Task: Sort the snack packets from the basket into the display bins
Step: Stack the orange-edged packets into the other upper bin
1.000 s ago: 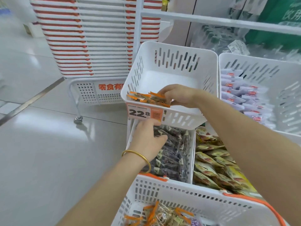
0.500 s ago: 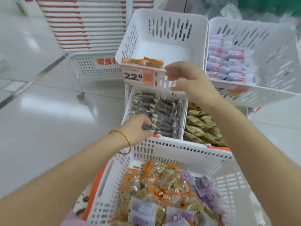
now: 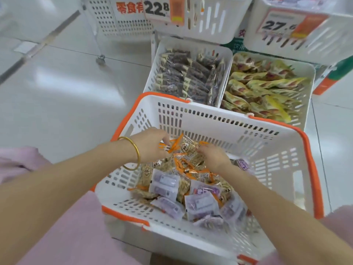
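Floor: pale glossy tiles [image 3: 57, 92], with a wheeled white rack standing well back
Basket: white basket [image 3: 210, 113] with an orange rim, close in front of the person, holding a loose heap of packets
Packets: orange-ended packets [image 3: 186, 150] lie at the far side of the heap and purple packets [image 3: 166, 185] nearer the person
Left hand: left hand [image 3: 150, 146], a gold bangle [image 3: 133, 152] at the wrist, has fingers curled onto the orange ends at the top of the heap
Right hand: right hand [image 3: 214, 157] is in the same heap, fingertips buried among wrappers; whether it grips one cannot be told
Bins: dark-packet bin [image 3: 150, 81] and yellow-packet bin [image 3: 309, 73] sit just behind the basket, and two upper bins carry price tags [image 3: 156, 8]
Handling: likely light, crinkly and slippery film, soft enough to crush
Hold: best taken by the flat sealed ends, several gathered together, without squeezing the middles
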`<state>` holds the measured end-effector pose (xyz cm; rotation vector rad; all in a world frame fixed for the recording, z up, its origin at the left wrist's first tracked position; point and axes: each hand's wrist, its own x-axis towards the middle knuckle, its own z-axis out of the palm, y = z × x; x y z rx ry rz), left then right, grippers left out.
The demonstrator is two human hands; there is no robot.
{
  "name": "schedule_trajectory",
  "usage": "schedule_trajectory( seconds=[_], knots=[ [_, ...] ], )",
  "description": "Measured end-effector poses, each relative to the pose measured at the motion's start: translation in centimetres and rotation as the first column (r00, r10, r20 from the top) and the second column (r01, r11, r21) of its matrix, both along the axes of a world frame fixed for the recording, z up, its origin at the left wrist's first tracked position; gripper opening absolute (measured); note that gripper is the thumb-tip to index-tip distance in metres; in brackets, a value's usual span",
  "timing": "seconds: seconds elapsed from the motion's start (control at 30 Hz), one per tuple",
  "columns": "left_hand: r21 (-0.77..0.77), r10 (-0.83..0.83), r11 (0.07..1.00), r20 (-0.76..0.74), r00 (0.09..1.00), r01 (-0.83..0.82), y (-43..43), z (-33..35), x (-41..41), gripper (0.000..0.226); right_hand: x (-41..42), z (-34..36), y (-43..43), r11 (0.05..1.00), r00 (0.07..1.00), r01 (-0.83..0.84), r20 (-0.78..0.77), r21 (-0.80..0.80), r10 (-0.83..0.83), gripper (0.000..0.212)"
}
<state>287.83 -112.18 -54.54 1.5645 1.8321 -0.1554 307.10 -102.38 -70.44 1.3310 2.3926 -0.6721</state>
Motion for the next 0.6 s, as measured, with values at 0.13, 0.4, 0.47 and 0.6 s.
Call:
schedule_trajectory(
  seconds=[0.13, 0.4, 0.47, 0.6],
  knots=[
    [-0.037, -0.030, 0.999, -0.013, 0.999, 0.030, -0.2, -0.8, 0.5, 0.039, 0.2, -1.4, 0.1, 0.985, 0.984, -0.154, 0.081, -0.074, 0.160, 0.073],
    [-0.140, -0.055, 0.989, -0.081, 0.995, 0.043, 1.9, -6.7, 0.8, 0.039, -0.4, -1.9, 0.7, 0.965, 0.954, -0.259, 0.161, 0.032, 0.251, 0.064],
    [-0.175, -0.030, 0.984, -0.070, 0.997, 0.018, 2.5, -9.1, 1.4, 0.046, -0.3, -2.0, 0.6, 0.966, 0.958, -0.253, 0.150, 0.052, 0.243, 0.050],
    [-0.253, -0.012, 0.967, -0.049, 0.999, -0.001, 3.0, -12.6, 2.2, 0.049, 0.5, -1.7, 1.2, 0.997, 0.993, -0.082, -0.082, 0.013, 0.082, 0.030]
  ],
)
